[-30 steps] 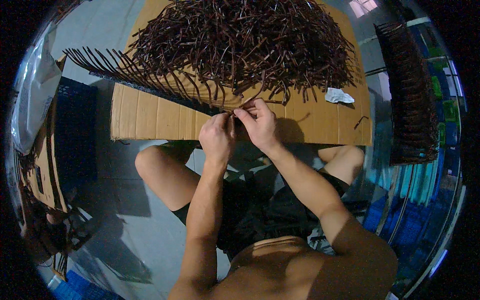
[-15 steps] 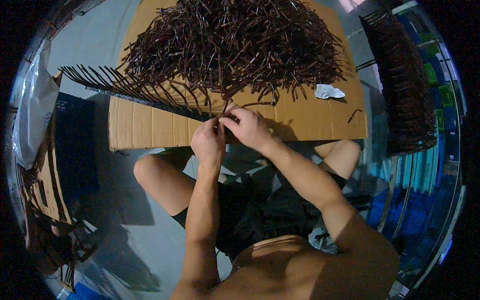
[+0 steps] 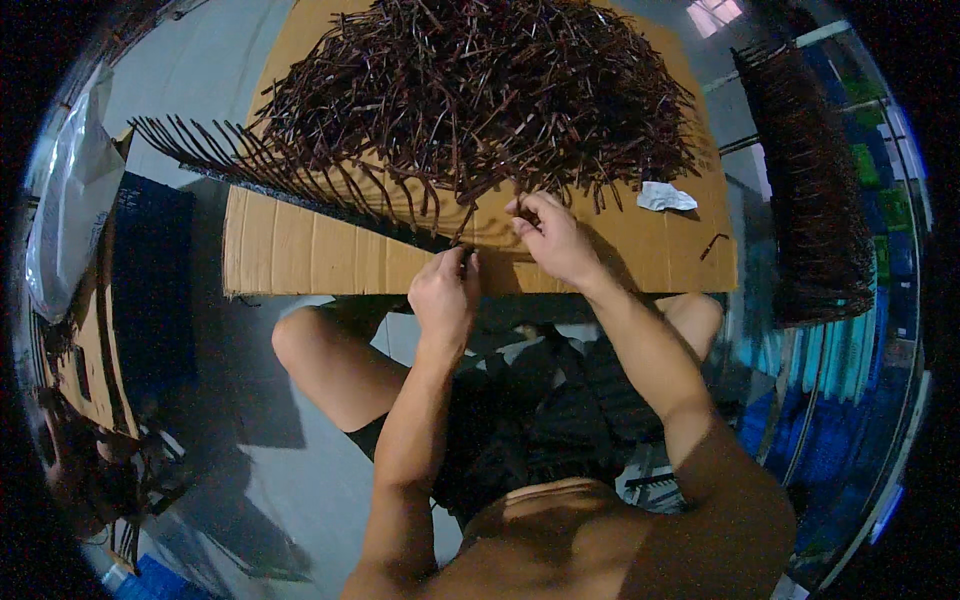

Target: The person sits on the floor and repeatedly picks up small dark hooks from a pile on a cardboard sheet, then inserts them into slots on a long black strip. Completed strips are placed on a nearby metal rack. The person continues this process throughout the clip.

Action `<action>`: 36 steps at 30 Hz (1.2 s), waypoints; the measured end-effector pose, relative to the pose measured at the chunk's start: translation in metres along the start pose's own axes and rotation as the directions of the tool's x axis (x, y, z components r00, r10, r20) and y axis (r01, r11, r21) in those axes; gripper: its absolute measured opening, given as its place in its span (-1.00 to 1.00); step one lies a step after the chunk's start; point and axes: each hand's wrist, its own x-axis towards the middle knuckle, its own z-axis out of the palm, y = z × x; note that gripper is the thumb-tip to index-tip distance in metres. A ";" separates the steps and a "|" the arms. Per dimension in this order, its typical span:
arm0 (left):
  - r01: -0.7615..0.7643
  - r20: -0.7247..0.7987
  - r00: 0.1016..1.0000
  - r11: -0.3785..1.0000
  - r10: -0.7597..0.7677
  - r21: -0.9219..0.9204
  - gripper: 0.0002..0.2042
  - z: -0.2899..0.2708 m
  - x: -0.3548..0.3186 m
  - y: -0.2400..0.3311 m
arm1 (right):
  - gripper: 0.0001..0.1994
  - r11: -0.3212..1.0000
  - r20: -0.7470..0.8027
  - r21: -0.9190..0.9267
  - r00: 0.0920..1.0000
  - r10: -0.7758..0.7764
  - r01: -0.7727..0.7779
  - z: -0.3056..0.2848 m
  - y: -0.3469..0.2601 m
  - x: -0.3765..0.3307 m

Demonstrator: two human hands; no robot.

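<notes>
A long dark strip [image 3: 345, 213] with thin, curved brown sticks standing along it in a row slants across the left of the cardboard. My left hand [image 3: 443, 298] is closed, thumb and fingers pinching the strip's near right end beside its last stick. A big heap of loose, dark brown sticks [image 3: 480, 95] covers the far part of the cardboard. At the heap's near edge, my right hand [image 3: 557, 243] has its fingers curled with the tips around a brown stick, which they partly hide.
The cardboard sheet [image 3: 290, 255] lies above my crossed legs. On its right are a crumpled white paper [image 3: 665, 196] and one bent stick [image 3: 713, 246]. A dense row of brown sticks [image 3: 810, 190] hangs at the right. A clear plastic bag [image 3: 70, 215] is far left.
My right hand has left the strip's end and moved right and away, to the heap's edge. My left hand has shifted slightly right and nearer me, still on the strip.
</notes>
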 end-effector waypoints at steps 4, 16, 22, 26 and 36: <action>-0.063 -0.027 0.998 0.998 0.063 0.014 -0.89 0.004 0.000 -0.004 | -0.84 0.929 0.026 0.346 0.991 0.131 -0.132 0.020 -0.025 -0.014; -0.060 0.001 0.998 0.997 0.060 0.041 -0.89 0.003 0.003 -0.002 | -0.88 0.950 -0.085 0.309 0.996 -0.020 0.046 0.039 -0.010 -0.019; -0.050 0.007 0.999 0.999 0.050 0.008 -0.89 0.002 0.004 -0.001 | -0.86 0.910 -0.076 0.415 0.997 0.026 0.008 0.037 -0.013 -0.021; -0.055 0.003 0.998 0.998 0.055 0.032 -0.88 0.001 0.004 -0.002 | -0.86 0.915 -0.065 0.402 0.998 0.020 0.008 0.037 -0.014 -0.021; -0.050 0.023 0.999 0.995 0.049 0.084 -0.90 0.008 0.000 -0.009 | -0.88 0.950 -0.136 -0.081 0.941 -0.310 0.301 0.041 -0.042 -0.025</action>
